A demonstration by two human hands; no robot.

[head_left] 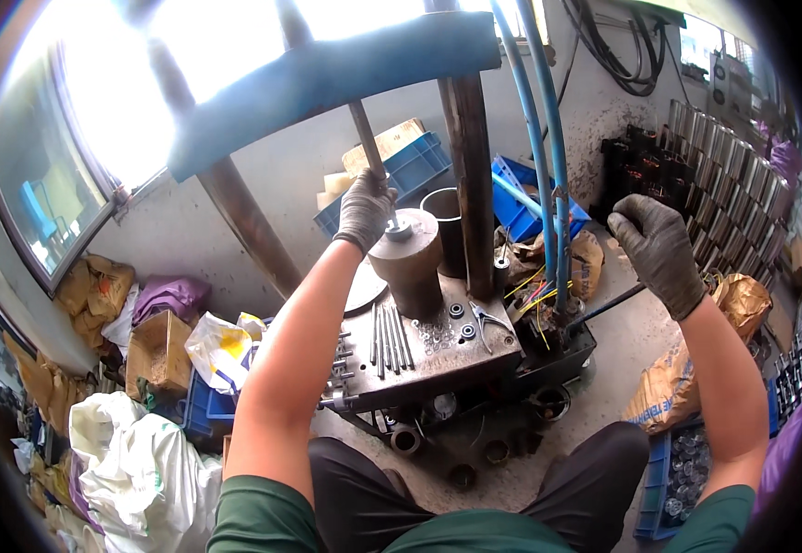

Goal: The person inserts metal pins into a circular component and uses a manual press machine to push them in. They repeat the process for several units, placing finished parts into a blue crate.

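My left hand (367,212), in a grey work glove, is closed around a metal rod (364,134) that comes down from the blue crossbeam (345,78) of a press. Just below that hand, a small metal ring (399,232) sits on top of a thick steel cylinder (407,272). The cylinder stands on the press's metal table (442,355). At the right, my gloved right hand (661,253) is raised with its fingers curled in; whether anything is inside them is hidden. A black lever (608,302) ends close to its wrist.
Several thin rods (388,339), two bearings (457,311) and pliers (485,324) lie on the press table. Blue hoses (556,157) hang to its right. Stacked metal tubes (731,184) stand far right; a white sack (138,456) is at left.
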